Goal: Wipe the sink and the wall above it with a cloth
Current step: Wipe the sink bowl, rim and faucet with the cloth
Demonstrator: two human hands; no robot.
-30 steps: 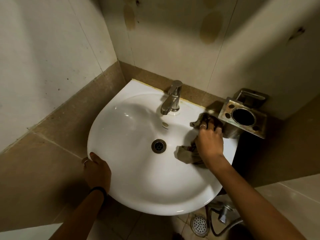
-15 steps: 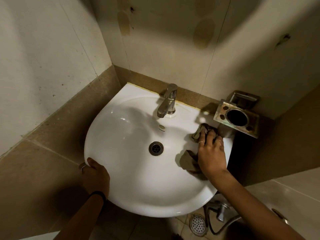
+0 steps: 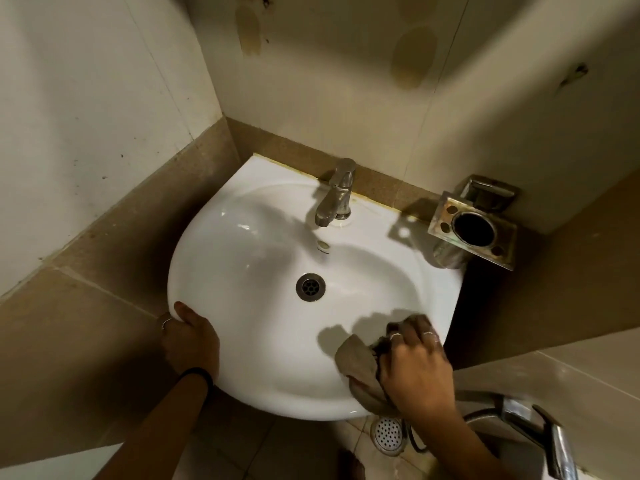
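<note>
A white corner sink (image 3: 242, 258) fills the middle of the view, with a round metal drain (image 3: 310, 286) and a chrome tap (image 3: 337, 194) at its back. My right hand (image 3: 417, 367) presses a crumpled grey-brown cloth (image 3: 360, 370) onto the sink's front right rim. My left hand (image 3: 190, 341) grips the front left rim, thumb on top. The cream tiled wall (image 3: 332, 98) above the sink carries brownish stains (image 3: 412, 53).
A metal toothbrush-and-cup holder (image 3: 472, 230) juts from the wall at the sink's right edge. Below the sink lie a round floor drain (image 3: 388, 433) and a hose. A chrome spray handle (image 3: 540, 427) sticks out at lower right. Brown tiles band the walls.
My right hand has dragged the cloth from the back right rim beside the holder down to the front right rim. The left hand keeps its grip on the rim.
</note>
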